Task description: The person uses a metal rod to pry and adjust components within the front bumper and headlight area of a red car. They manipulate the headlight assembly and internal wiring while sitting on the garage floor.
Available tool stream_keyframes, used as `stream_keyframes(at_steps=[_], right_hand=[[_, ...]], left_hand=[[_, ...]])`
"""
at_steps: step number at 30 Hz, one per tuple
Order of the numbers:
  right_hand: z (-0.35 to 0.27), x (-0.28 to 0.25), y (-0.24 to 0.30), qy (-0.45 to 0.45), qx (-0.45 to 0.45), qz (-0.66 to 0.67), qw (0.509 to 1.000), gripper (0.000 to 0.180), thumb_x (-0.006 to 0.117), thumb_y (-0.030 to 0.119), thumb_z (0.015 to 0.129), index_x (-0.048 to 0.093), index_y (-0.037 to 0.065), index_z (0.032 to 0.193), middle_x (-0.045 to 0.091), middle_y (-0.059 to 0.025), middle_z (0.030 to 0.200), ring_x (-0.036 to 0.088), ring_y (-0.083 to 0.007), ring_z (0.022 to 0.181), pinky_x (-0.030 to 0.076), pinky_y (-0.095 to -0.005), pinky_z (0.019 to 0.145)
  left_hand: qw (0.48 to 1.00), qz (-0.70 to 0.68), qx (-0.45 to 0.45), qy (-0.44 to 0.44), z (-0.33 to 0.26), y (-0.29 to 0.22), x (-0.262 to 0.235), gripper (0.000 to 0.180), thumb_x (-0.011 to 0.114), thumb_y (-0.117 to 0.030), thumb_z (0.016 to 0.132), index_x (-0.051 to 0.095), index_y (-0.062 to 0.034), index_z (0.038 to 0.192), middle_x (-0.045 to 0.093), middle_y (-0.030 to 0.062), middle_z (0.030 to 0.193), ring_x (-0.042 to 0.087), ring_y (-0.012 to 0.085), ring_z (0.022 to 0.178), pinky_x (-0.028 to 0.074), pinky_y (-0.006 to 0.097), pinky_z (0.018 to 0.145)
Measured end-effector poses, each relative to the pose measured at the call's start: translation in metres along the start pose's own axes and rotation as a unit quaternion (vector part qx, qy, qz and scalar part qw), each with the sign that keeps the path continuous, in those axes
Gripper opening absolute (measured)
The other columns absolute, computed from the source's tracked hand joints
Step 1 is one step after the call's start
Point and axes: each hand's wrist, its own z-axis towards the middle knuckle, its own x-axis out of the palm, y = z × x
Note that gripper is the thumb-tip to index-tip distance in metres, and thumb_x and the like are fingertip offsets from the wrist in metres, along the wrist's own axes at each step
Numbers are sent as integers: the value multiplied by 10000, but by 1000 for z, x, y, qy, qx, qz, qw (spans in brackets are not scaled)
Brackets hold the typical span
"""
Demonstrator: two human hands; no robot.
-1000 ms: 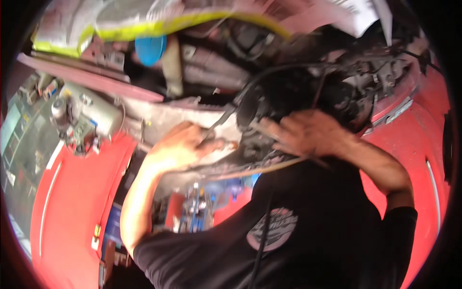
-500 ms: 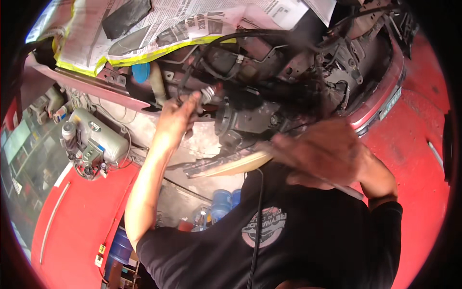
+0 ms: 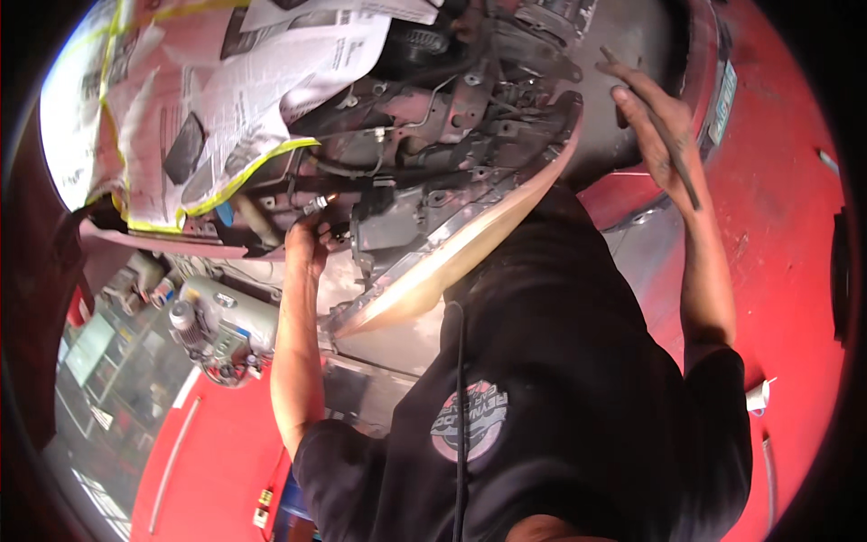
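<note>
My left hand (image 3: 307,246) is closed at the edge of the car's front bay, around a small silver piece with an orange tip (image 3: 316,205), which looks like a bulb in its holder. Right beside it lies a headlight (image 3: 461,257) with a grey housing and a yellowed lens, tilted between the car and my torso. My right hand (image 3: 664,126) is raised at the far right, above a grey surface by the bumper. It grips a thin dark strip (image 3: 668,144) that runs along the palm toward the wrist.
Newspaper (image 3: 262,99) with yellow tape covers part of the car at the far left; a dark block (image 3: 185,149) lies on it. A grey air compressor (image 3: 230,316) stands left. Red car panels (image 3: 194,461) flank me. A black cable (image 3: 461,397) hangs down my shirt.
The view has shifted. My right hand has swung from above the headlight out to the far right, taking the dark strip along. My left hand still holds the silver piece.
</note>
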Motion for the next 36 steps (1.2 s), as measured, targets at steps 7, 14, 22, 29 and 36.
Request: stream_keyframes(at_steps=[7, 14, 22, 29, 36], right_hand=[[-28, 27, -96, 41, 59, 52, 996, 215, 616, 141, 1026, 668, 10, 1188, 716, -110, 1004, 647, -181, 864, 539, -332, 804], [-43, 48, -102, 28, 81, 70, 994, 232, 613, 179, 1031, 652, 16, 1190, 623, -166, 855, 600, -216, 750, 523, -348, 759], [-35, 39, -64, 3, 22, 116, 993, 256, 690, 145, 976, 672, 3, 1189, 717, -150, 974, 701, -204, 816, 559, -332, 764], [-40, 37, -72, -73, 240, 363, 897, 296, 568, 175, 1058, 654, -64, 1210, 704, -140, 1065, 705, -203, 936, 593, -314, 807], [-41, 38, -115, -83, 275, 581, 761, 446, 532, 295, 1068, 601, -92, 1277, 697, -165, 1121, 709, -252, 991, 577, -386, 919]], left_hand=[[996, 32, 67, -41, -37, 2, 12, 148, 480, -131, 989, 582, -68, 1076, 459, -18, 708, 400, 111, 568, 358, 287, 527], [960, 106, 258, 34, -110, -8, 122, 250, 592, -59, 966, 674, 5, 1193, 587, 18, 791, 479, 98, 602, 402, 258, 551], [937, -61, 67, 338, -109, 31, 324, 331, 507, -64, 997, 592, 111, 1264, 651, 174, 1079, 684, 295, 968, 608, 475, 944], [918, -186, -26, 350, -97, 49, 370, 396, 442, -57, 1003, 492, 102, 1362, 644, 204, 1182, 667, 311, 1106, 550, 466, 1046], [786, 286, 400, 375, -131, 76, 410, 444, 535, -95, 1011, 502, 44, 1431, 547, 227, 1402, 513, 366, 1345, 363, 416, 1177]])
